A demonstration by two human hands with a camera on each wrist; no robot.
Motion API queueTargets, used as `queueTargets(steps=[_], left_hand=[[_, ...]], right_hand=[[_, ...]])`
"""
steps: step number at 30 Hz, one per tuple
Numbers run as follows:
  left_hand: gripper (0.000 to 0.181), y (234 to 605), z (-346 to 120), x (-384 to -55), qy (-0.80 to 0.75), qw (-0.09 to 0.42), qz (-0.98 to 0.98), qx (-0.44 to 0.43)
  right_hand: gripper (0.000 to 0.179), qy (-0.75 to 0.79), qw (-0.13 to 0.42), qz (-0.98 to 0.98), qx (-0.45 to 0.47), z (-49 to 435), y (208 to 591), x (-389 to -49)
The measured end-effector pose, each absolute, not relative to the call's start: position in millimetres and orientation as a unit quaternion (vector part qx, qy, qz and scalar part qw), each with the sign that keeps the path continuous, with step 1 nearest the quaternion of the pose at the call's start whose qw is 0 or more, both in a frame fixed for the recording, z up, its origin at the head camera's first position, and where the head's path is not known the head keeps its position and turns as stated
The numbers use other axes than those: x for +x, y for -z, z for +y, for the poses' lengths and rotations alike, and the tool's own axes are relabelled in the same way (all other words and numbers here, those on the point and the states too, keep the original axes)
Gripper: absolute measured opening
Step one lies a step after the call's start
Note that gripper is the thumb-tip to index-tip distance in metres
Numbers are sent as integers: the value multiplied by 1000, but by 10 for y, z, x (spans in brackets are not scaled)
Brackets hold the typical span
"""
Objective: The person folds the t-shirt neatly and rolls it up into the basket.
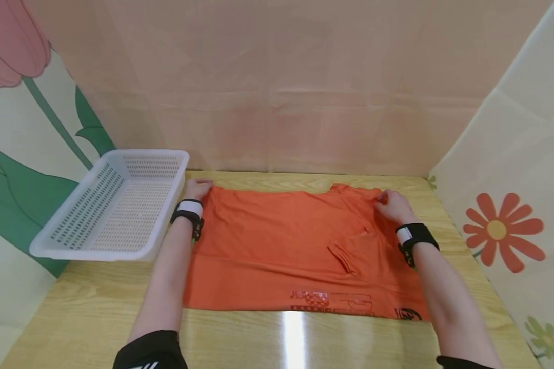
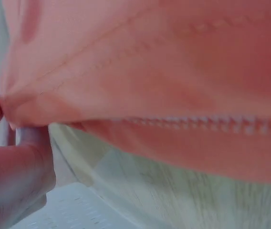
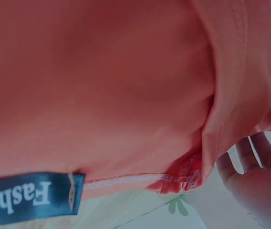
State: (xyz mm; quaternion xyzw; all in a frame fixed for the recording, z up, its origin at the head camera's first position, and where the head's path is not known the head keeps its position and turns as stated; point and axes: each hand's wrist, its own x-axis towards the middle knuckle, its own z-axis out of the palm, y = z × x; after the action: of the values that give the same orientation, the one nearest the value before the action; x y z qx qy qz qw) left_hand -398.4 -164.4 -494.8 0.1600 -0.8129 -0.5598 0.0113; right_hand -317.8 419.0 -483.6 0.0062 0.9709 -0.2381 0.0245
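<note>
Two hands on one orange T-shirt, which is spread across the middle of the frame on a wood-grain table. Left hand has the upper-left corner of the fabric, right hand is at the upper right, by what looks like the neckline. My guess is they're that far apart so the top edge gets pulled fairly straight and the cloth doesn't bunch up. One short sleeve lies folded in, right of centre. White plastic basket sits at left, just beside the left forearm, probably there so it's out of the shirt's way but easy to reach.

Wrist cams add stuff the head view can't give you. Left one: thumb and finger clamped on the corner, plus pale stitching along the edge. Right one: a dark label at lower left, lettering upside down, starting "Fashi". Some fingers there are spread apart; the actual grip is mostly cut off by the frame edge, but from the head view it looks like a thumb-and-finger pinch. Only the head cam gets the glossy print near the bottom hem.
</note>
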Motion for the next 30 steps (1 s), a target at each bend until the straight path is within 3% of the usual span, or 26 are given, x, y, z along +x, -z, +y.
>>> queueTargets(steps=[5,9,11,13,16,20,24,30], left_hand=[[26,5640,-1964,-4661,553,-5,-807,208],[27,6227,-2244,-5130,538,8,-828,160],[25,6275,-2288,-5181,550,-6,-823,144],[21,6129,-2248,-5037,564,-9,-816,125],[24,5571,-2051,-4561,557,-29,-820,127],[35,4845,-1765,-3895,515,-14,-845,142],[36,4650,-1690,-3683,458,22,-881,121],[32,4654,-1679,-3675,343,44,-933,99]], right_hand=[[44,247,-4,969,24,4214,4848,-3185],[59,231,7,972,50,4190,4839,-3235],[63,219,18,974,61,4177,4840,-3268],[61,208,31,975,74,4163,4843,-3292],[52,208,37,973,89,4171,4861,-3318],[43,220,11,971,93,4209,4878,-3318],[37,263,-39,961,82,4267,4860,-3304],[29,314,-79,942,90,4352,4779,-3276]])
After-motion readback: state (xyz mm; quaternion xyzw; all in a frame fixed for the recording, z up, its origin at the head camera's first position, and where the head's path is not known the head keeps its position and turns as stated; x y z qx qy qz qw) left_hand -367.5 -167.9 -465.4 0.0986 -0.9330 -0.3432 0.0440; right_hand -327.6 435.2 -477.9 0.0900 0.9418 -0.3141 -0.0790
